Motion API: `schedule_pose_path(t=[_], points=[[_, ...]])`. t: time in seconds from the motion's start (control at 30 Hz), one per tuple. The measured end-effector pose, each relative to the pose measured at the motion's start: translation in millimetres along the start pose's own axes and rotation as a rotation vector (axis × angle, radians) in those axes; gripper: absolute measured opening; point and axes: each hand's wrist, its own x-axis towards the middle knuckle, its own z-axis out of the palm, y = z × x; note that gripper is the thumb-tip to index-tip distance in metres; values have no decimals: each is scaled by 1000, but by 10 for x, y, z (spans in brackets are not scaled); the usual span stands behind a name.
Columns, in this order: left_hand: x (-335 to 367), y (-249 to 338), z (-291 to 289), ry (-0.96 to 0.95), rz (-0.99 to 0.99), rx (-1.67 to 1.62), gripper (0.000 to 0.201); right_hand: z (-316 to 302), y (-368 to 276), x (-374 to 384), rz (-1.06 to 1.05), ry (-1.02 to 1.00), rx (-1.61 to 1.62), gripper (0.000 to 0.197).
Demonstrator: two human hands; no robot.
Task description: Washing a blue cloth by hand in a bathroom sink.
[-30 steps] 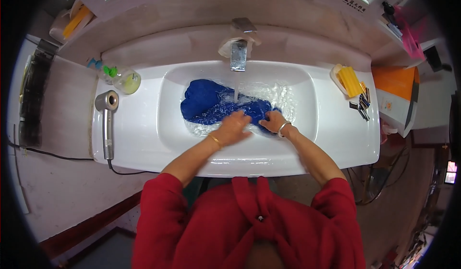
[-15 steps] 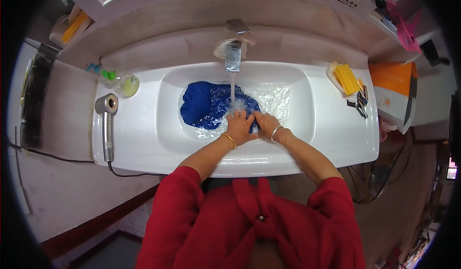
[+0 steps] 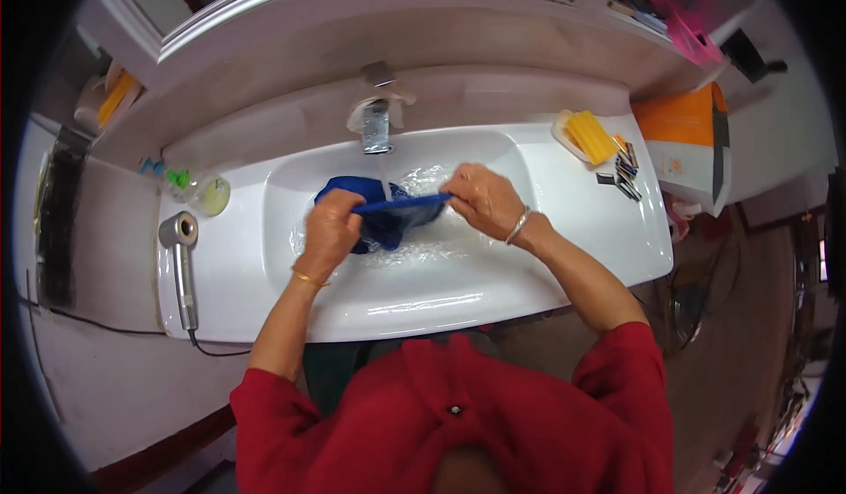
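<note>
Between my two hands a stretch of wet blue cloth (image 3: 401,203) is pulled taut, its upper edge raised above the white sink (image 3: 397,309). My left hand (image 3: 330,237) has its fingers closed round the left end of that edge. At the right end, my right hand (image 3: 485,199) pinches the cloth. The rest of the cloth hangs in a bunch into the water in the basin. Just behind it, the metal faucet (image 3: 376,131) pours a thin stream down onto or behind the cloth; where it lands is partly hidden.
On the left ledge are a silver hair dryer (image 3: 183,269) with a cord and a clear pump bottle (image 3: 211,196). The right ledge carries a yellow bar (image 3: 589,138) on a dish and several small dark cylinders (image 3: 627,172). An orange-and-white box (image 3: 683,146) stands beyond that end.
Both hands were pressed together on the cloth in the water. Now they are apart and lifted, holding the cloth's edge stretched between them. The view has shifted slightly.
</note>
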Motion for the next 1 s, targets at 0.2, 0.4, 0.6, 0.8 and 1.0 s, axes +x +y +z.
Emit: schedule_pose_path(t=[0.2,0.4,0.6,0.8,1.0], points=[[365,630,-658,396,103,-60,8,-723,-171,315,69,303,357,13],[246,478,-236,214,86,-125,12,-516,221,204,162,346,313,20],[-361,237,606,-386,-41,-403,15,327,859,-345,344,206,83,20],[-604,270,978,-626,151,-400,23,932,1038,-674,475,-179,21,22],[-528,216,637,-743,-135,-431,25,1490,81,-455,529,-595,-294,64]])
